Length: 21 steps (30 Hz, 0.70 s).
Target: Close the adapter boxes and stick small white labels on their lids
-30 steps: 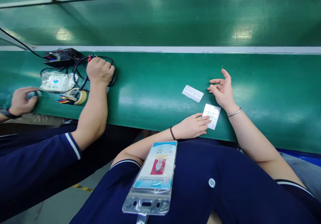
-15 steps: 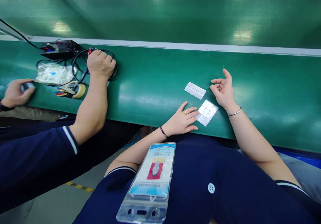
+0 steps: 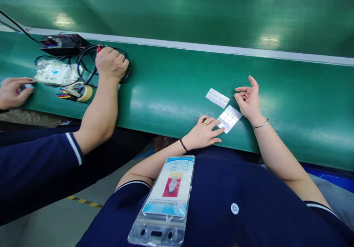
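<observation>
Label sheet: a small white rectangle, glossy, cut into a grid of squares. It lies flat and slightly askew on the belt, its near corner touching the tips of the left hand's fingers, its far corner just below the right hand's fingers.

Left hand: flat on the belt edge, fingers spread and extended, gripping nothing. It wears a gold ring and a dark beaded bracelet.

Right hand: resting on its edge, palm turned inward, fingers loosely curled and apart. Whether anything sits between them cannot be told. A thin metal bangle circles the wrist.

Label strip: a narrow white piece lying flat, just left of the right hand's fingers and beyond the left hand's.

Belt: a smooth green surface with a dull sheen reflecting the ceiling lights. A pale rail runs along its far side, with a second green level beyond.

ID badge: a clear soft plastic holder with a printed card, lying on a dark blue shirt below the left hand.

Co-worker's hand: far left of the left hand's fingers, a fist closed on looped black cables. Beside it are a clear plastic bag, a tape roll and a black box.
</observation>
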Available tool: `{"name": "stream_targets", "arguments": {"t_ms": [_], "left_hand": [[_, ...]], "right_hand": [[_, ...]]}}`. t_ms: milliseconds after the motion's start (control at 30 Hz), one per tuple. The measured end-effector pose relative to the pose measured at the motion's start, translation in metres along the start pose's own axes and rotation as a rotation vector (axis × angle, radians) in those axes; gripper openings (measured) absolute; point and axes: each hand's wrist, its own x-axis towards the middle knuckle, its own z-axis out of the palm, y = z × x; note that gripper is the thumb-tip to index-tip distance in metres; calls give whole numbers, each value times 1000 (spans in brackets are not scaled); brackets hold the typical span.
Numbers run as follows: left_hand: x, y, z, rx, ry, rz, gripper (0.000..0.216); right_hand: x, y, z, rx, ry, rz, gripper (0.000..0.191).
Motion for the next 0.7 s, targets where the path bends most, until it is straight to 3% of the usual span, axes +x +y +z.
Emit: {"name": "stream_targets", "arguments": {"t_ms": [700], "left_hand": [[0,-2,3,-63,72,35,38]], "right_hand": [[-2,-5,3,-62,-7,-66,74]]}}
